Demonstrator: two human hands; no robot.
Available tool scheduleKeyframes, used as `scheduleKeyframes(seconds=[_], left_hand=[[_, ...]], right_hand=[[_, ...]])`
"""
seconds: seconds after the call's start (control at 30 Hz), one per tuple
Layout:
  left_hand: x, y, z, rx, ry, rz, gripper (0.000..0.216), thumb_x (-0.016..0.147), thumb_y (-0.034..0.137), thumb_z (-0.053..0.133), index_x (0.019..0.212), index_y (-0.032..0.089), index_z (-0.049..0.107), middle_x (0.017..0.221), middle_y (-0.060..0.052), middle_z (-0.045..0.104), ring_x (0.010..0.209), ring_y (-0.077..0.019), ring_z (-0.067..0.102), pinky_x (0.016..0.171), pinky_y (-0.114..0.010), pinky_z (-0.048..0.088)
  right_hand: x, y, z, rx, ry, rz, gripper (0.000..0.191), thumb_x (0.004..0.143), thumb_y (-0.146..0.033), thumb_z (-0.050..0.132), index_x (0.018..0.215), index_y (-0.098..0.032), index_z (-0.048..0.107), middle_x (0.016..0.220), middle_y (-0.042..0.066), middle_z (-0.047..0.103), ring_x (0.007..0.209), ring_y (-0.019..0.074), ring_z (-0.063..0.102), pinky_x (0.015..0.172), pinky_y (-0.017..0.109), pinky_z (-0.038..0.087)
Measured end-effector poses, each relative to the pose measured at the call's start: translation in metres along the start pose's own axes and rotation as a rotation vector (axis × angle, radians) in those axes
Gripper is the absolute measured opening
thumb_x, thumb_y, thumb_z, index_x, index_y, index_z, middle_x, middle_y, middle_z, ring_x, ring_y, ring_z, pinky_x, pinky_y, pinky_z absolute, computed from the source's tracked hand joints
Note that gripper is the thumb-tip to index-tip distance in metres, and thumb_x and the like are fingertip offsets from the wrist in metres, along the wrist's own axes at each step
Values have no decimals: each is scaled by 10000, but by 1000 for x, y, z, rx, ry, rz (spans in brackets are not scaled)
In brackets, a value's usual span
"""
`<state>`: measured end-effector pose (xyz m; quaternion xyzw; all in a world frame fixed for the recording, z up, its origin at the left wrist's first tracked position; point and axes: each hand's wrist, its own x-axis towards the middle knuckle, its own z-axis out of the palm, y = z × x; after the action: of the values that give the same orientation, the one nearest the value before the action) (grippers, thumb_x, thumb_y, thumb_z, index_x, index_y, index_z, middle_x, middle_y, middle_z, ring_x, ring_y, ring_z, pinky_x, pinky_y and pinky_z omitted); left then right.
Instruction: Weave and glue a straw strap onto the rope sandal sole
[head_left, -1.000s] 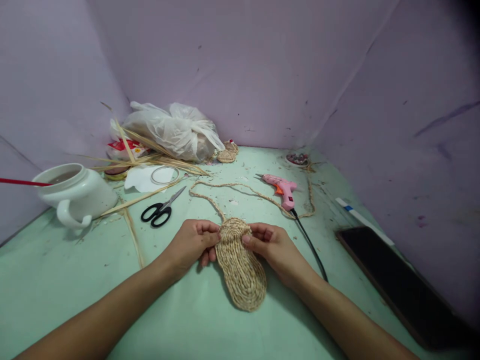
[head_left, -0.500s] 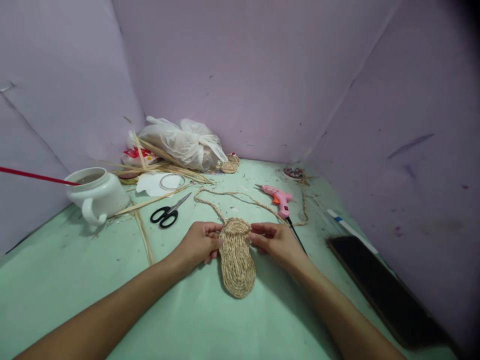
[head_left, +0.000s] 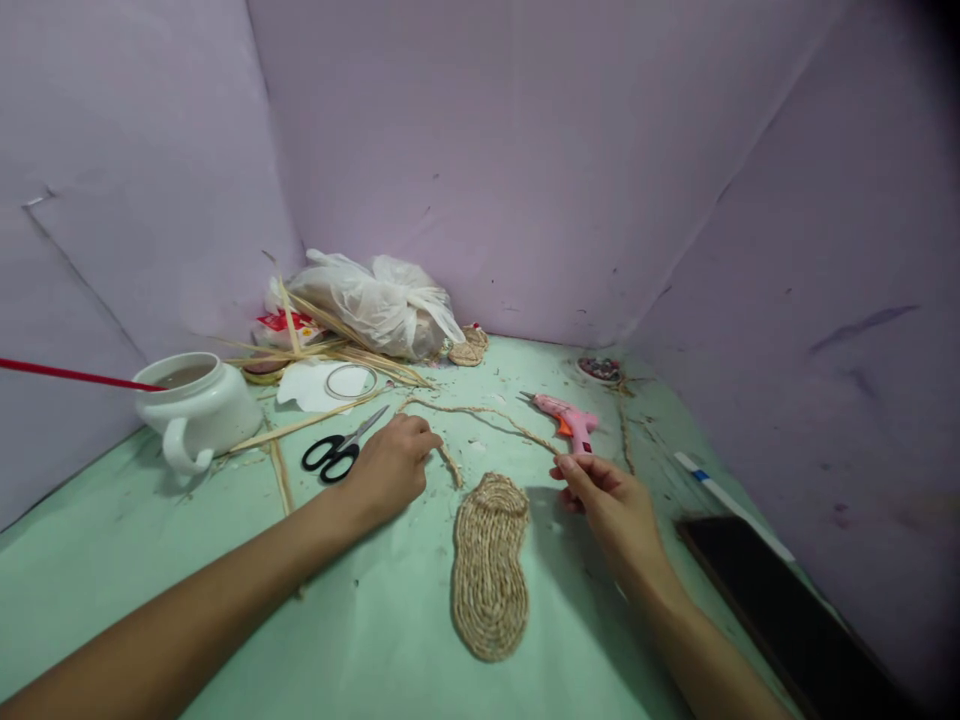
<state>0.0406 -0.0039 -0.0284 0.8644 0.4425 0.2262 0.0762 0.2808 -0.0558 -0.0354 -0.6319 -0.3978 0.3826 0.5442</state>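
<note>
A sole-shaped piece of coiled straw cord lies flat on the green tabletop, with neither hand touching it. Beyond it runs a loose length of braided straw cord. My left hand is closed around the cord beside the scissors, and a short end hangs out past its fingers toward the sole. On the other side, my right hand pinches the same cord between thumb and fingers, just in front of the pink glue gun.
Black-handled scissors lie left of my left hand. A white pot holding liquid and a red stick stands farther left. Straw strips and a plastic bag are at the back. A dark phone lies at right.
Both hands have let go of the coiled sole, which now lies nearer to me. They have moved apart and taken hold of the loose cord. The view has shifted slightly.
</note>
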Motion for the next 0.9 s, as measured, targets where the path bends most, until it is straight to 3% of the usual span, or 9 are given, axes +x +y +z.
scheduleKeyframes(seconds=[0.13, 0.3, 0.43, 0.57, 0.67, 0.8, 0.9], left_hand=[[15, -6, 4, 134, -82, 142, 274, 698, 34, 487, 847, 174, 670, 914, -101, 616, 947, -248, 480, 789, -369, 385], [20, -12, 1, 150, -98, 179, 199, 759, 95, 467, 762, 166, 653, 968, -103, 620, 950, -243, 487, 765, -376, 369], [16, -4, -23, 120, -91, 289, 190, 779, 108, 444, 803, 166, 623, 860, -61, 654, 819, -188, 548, 841, -390, 334], [10, 21, -53, 99, -49, 346, 168, 782, 126, 449, 777, 167, 611, 662, -4, 622, 630, -130, 538, 941, -401, 273], [5, 42, -62, 57, -45, 335, 165, 785, 137, 450, 743, 172, 606, 611, 12, 589, 578, -120, 503, 923, -391, 295], [1, 59, -58, 11, -101, 314, 185, 788, 135, 434, 722, 164, 605, 582, 16, 570, 550, -114, 477, 916, -397, 305], [-1, 63, -53, -18, -124, 262, 201, 797, 147, 423, 704, 162, 600, 584, 11, 585, 536, -110, 465, 925, -403, 304]], right_hand=[[-4, -6, 0, 17, -3, -27, 306, 624, -454, 702, 695, -160, 658, 659, 33, 652, 475, 119, 506, 498, 263, 420], [-16, -15, 3, 22, -64, -69, 283, 649, -442, 694, 696, -164, 661, 651, 35, 648, 489, 123, 513, 500, 262, 427], [-29, -22, 7, 72, -100, -103, 259, 693, -421, 666, 736, -165, 676, 700, 50, 660, 508, 126, 528, 489, 258, 441], [-40, -26, 10, 103, -191, -144, 258, 758, -394, 605, 876, -182, 693, 847, 76, 687, 548, 131, 573, 458, 248, 464], [-44, -24, 11, 4, -190, -315, 279, 765, -312, 616, 1027, -229, 662, 954, 73, 684, 587, 136, 600, 480, 258, 489], [-48, -19, 10, -154, -237, -656, 407, 737, -205, 656, 1133, -287, 610, 1080, 65, 647, 619, 130, 614, 514, 259, 517], [-48, -16, 9, -238, -279, -803, 438, 739, -174, 657, 1160, -278, 595, 1022, 67, 670, 653, 146, 631, 576, 272, 534]])
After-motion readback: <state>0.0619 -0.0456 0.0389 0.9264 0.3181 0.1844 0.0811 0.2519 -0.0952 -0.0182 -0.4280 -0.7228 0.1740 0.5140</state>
